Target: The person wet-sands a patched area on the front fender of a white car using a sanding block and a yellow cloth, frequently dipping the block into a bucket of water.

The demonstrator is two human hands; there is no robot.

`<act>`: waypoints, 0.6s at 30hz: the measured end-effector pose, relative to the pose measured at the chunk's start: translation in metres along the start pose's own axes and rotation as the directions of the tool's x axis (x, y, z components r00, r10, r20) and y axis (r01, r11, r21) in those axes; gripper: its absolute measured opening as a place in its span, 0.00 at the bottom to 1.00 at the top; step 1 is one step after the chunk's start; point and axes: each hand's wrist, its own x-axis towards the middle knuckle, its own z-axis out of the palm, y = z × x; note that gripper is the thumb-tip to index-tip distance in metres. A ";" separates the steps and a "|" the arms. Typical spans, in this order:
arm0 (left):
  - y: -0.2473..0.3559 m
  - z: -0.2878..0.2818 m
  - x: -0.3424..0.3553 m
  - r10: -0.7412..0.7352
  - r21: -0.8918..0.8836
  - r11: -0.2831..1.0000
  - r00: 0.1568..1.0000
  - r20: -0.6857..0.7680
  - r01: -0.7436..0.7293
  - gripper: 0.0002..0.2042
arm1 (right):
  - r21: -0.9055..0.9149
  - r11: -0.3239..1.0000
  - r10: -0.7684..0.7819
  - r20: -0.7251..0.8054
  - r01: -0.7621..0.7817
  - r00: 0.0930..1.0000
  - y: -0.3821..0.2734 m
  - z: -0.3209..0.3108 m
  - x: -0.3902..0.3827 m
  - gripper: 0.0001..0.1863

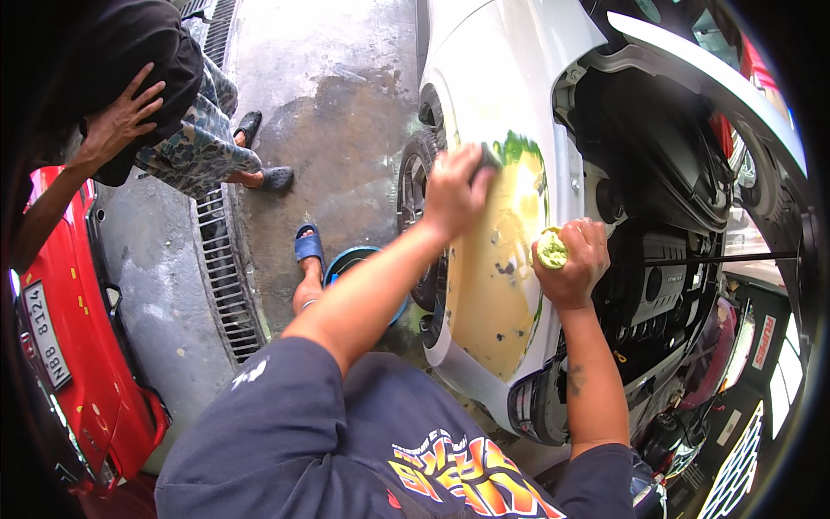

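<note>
My left hand is closed on a small dark sanding block and presses it to the upper part of the car's white front fender. A broad patch of tan body filler covers the fender. It looks wet, with dark spots and a green edge at the far end. My right hand is wrapped round a crumpled yellow-green sponge or cloth, beside the patch at the edge of the engine bay. Most of the block is hidden behind my left fingers.
The open hood arches over the engine bay at right. A blue bucket stands by the front wheel, partly behind my left arm. Another person stands at far left, near a floor drain grate and a red car.
</note>
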 end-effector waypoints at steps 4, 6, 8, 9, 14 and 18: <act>-0.038 0.006 0.125 -0.445 -0.050 0.890 0.887 0.121 0.453 0.19 | 0.031 0.999 0.008 -0.009 -0.007 1.000 -0.005 0.005 0.007 0.14; -0.024 0.008 0.094 -0.446 -0.049 0.891 0.890 0.099 0.452 0.18 | 0.043 0.999 0.015 -0.027 -0.014 1.000 -0.004 0.006 0.005 0.14; 0.000 0.012 0.026 -0.347 -0.005 0.938 0.938 0.020 0.347 0.17 | 0.024 0.999 0.027 -0.011 -0.026 1.000 0.001 0.005 0.000 0.13; 0.016 0.008 -0.014 -0.149 -0.026 0.989 0.988 -0.033 0.149 0.17 | 0.029 0.999 0.028 -0.017 -0.028 0.999 0.003 0.005 -0.002 0.14; -0.001 0.013 0.076 -0.288 0.105 0.952 0.958 0.000 0.287 0.18 | 0.070 0.997 0.025 -0.019 -0.023 1.000 -0.001 0.005 0.005 0.13; -0.007 0.013 0.080 -0.388 0.036 0.921 0.921 0.030 0.387 0.21 | 0.050 0.999 0.022 -0.038 -0.020 0.999 0.000 0.007 0.005 0.13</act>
